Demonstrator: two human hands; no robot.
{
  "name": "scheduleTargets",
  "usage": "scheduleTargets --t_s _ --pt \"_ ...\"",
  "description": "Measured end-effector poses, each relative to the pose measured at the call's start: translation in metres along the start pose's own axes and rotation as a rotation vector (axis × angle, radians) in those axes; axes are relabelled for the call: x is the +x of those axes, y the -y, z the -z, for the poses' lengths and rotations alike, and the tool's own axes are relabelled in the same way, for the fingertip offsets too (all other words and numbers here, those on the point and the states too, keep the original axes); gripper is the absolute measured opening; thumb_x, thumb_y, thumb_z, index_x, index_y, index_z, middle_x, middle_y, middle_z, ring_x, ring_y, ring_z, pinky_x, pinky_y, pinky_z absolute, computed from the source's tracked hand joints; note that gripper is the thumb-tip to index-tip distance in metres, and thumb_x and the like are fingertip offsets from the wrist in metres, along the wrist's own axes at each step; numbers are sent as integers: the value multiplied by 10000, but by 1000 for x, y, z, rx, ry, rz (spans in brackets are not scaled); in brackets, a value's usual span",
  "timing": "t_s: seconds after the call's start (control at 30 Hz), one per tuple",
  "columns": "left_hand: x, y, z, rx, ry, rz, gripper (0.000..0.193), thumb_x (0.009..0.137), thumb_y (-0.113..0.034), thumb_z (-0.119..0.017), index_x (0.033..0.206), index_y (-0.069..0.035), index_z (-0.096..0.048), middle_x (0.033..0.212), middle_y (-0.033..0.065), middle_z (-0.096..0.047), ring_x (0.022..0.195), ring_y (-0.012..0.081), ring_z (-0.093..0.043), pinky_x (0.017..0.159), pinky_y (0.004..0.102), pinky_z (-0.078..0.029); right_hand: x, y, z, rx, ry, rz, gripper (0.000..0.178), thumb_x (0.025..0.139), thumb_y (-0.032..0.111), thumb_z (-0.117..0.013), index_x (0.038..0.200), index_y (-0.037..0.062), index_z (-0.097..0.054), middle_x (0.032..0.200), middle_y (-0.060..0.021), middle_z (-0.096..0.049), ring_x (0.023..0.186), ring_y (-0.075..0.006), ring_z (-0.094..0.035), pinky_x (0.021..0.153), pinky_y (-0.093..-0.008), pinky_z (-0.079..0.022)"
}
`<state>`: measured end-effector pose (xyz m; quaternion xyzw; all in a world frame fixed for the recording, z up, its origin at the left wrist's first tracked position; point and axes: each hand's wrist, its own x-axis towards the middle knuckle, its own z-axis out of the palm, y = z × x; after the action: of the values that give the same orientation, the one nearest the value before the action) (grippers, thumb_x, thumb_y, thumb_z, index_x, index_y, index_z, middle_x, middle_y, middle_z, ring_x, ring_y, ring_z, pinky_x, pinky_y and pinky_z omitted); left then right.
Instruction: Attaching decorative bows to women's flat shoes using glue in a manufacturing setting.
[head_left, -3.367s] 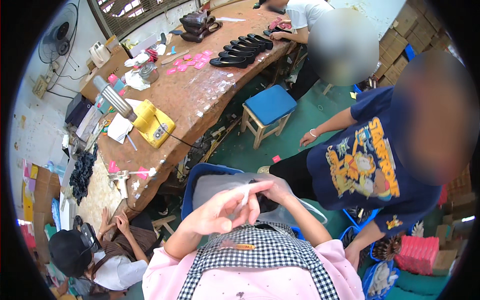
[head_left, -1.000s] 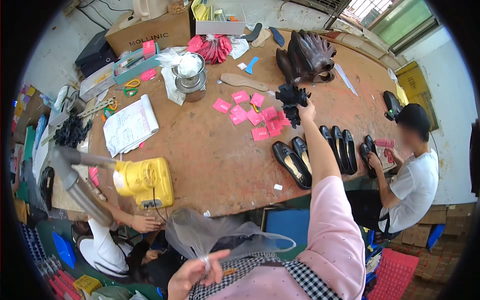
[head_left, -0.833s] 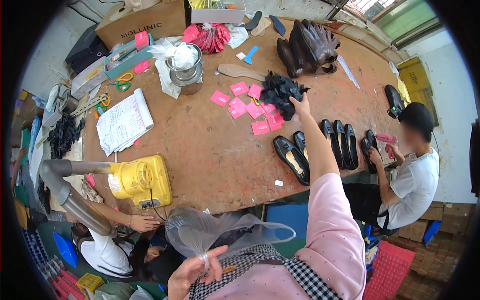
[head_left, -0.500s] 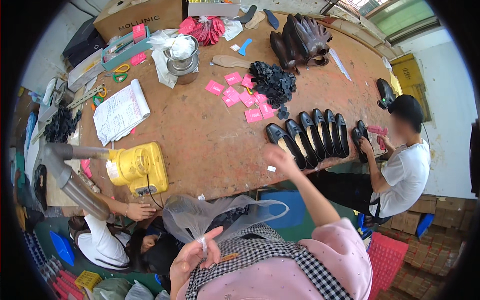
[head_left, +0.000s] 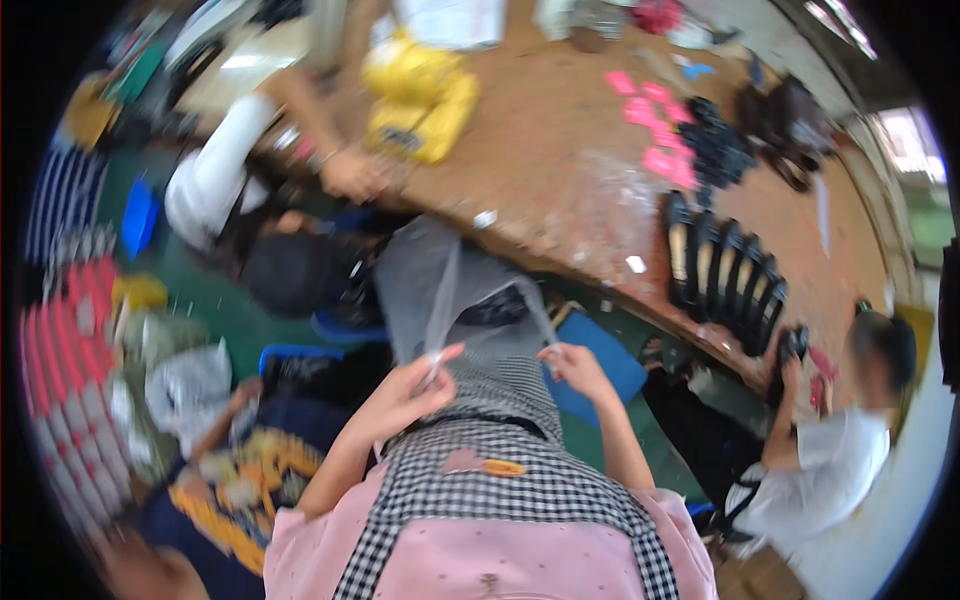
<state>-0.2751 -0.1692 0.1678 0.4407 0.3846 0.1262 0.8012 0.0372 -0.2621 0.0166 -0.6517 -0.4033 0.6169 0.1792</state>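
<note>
Plastic bag [head_left: 405,285] looks soft, light and slippery, so I'd hold its handles [head_left: 447,295], which left hand [head_left: 415,392] and right hand [head_left: 582,372] pinch.

I wear a pale pink top [head_left: 500,555] sprinkled with small dark dots, a little dark motif low on its front, and its loose short sleeves leave my forearms, left hand [head_left: 415,395] and right hand [head_left: 580,370] bare. Over it goes my black-and-white checked apron [head_left: 560,492], its 2 checked straps running over my shoulders, with 1 small orange-yellow oblong label [head_left: 503,467] on the bib and a dull pinkish patch [head_left: 462,461] just beside it.
</note>
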Motion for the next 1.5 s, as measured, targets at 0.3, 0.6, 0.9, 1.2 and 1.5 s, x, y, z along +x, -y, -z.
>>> scheduleTargets --t_s 0.3,0.6,0.9,1.2,1.5 --pt "-21 153 2 60 -521 6 321 898 -261 -633 1124 -34 -618 758 -15 -586 677 63 -529 622 237 -437 -30 -21 -78 -369 70 104 195 843 136 -556 969 109 -703 819 -113 -648 680 -204 -617 637 -332 -482" --pt "-61 185 82 -170 -969 3 276 922 -302 -570 986 -54 -674 858 -3 -657 843 79 -570 809 255 -404 40 19 -122 -256 127 261 258 844 104 -549 1071 72 -667 853 -95 -653 732 -165 -629 688 -301 -500" --pt "-29 227 102 -499 -1012 143 225 940 -283 -546 968 -76 -631 750 -17 -540 770 108 -557 828 354 -500 103 -10 -128 -312 254 120 343 847 62 -550 1188 44 -581 935 -65 -618 791 -122 -611 732 -260 -501" --pt "22 203 108 -557 -811 281 252 916 -304 -577 1015 -78 -628 684 -36 -499 704 85 -529 728 311 -494 59 -41 7 -281 -337 10 318 857 184 -577 1159 99 -628 965 -147 -698 903 -277 -680 776 -370 -526" --pt "26 245 140 -584 -760 572 250 910 -356 -563 968 -122 -629 646 -59 -489 643 81 -511 631 258 -449 -19 -121 48 -239 -530 -209 330 848 177 -590 1160 77 -636 919 -118 -699 825 -219 -664 736 -327 -521"
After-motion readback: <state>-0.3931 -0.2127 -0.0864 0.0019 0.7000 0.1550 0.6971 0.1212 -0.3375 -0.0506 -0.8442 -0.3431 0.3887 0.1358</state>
